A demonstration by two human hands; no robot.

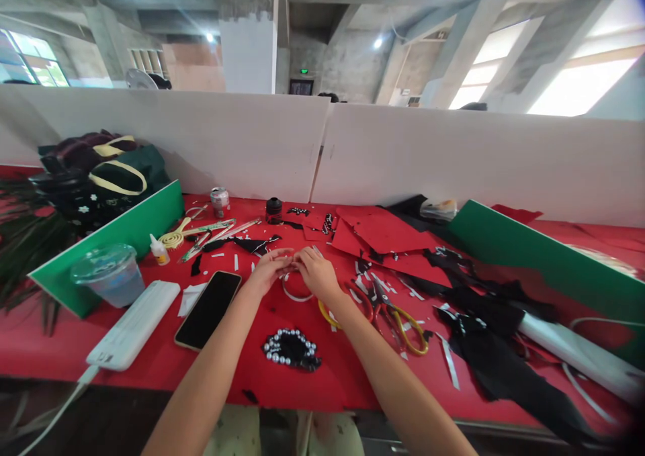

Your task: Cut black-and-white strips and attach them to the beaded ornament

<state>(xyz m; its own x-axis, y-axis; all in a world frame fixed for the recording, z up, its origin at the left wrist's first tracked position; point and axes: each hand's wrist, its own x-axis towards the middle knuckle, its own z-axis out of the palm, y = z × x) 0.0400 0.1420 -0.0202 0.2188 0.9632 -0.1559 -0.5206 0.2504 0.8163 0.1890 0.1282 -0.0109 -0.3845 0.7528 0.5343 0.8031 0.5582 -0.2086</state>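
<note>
Over the middle of the red tabletop my left hand and my right hand meet, fingers bent and pinched together. Whatever lies between the fingertips is too small to name. A thin pale ring shows just below the fingers; I cannot tell whether they touch it. Nearer to me lies a loop of silvery beads with black fabric. Beside my right wrist are scissors with yellow handles and another pair with red handles, among white scraps. A black phone lies left of my left forearm.
A white power bank with a cable, a lidded plastic cup and a small glue bottle stand left. Behind are a can and a black jar. Red sheets and black fabric lie right, between green dividers.
</note>
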